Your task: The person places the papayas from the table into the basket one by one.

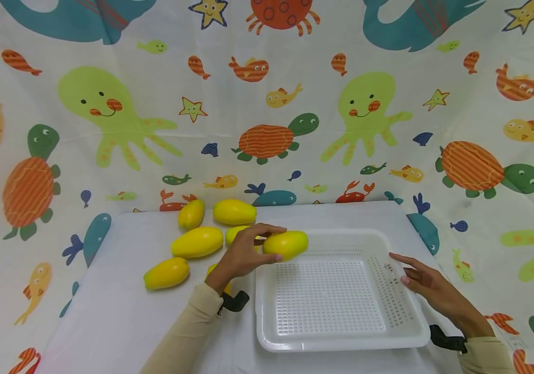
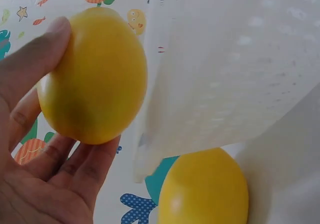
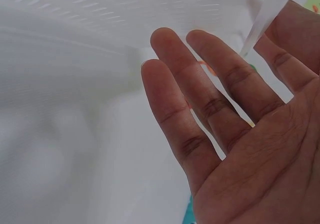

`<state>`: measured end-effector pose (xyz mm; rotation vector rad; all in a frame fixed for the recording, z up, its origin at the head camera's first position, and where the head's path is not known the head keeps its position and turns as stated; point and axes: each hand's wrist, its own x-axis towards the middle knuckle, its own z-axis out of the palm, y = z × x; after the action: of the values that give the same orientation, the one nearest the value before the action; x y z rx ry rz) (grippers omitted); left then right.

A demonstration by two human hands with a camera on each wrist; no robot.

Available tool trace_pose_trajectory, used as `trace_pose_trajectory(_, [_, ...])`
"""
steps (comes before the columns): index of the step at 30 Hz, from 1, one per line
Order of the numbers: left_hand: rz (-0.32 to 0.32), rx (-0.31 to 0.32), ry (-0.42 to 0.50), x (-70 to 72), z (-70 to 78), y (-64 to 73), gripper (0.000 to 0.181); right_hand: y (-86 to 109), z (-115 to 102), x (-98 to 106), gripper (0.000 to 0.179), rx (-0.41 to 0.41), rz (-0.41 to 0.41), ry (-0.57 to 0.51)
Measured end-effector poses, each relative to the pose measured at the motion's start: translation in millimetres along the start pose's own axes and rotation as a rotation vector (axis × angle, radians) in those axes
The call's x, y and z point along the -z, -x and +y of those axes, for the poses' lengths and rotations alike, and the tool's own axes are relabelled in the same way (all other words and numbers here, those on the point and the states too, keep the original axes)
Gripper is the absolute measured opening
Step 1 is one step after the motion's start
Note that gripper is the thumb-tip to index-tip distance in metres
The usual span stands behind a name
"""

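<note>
One yellow fruit pinched in left hand; right hand spread beside white basket.

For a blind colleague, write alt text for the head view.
A person's left hand holds a yellow fruit near the far left corner of a white basket, the right hand at its right side; more yellow fruits lie to the left.

No text, label, brand, number or sign can be read in the head view or in either wrist view.
</note>
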<state>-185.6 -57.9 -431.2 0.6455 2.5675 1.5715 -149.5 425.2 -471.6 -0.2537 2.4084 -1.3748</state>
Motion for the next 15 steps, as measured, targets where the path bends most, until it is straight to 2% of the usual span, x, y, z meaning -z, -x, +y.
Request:
trace_pose_trajectory(6, [0.031, -0.009, -0.001, -6.9, -7.2, 0.9, 0.055, -0.4, 0, -1, 0.065, -0.005, 0.0, -0.016])
trace_pose_trajectory(15, [0.023, -0.014, -0.111, -16.4, -11.8, -0.1, 0.057, 0.1, 1, -1, 0.064, 0.005, 0.0, -0.027])
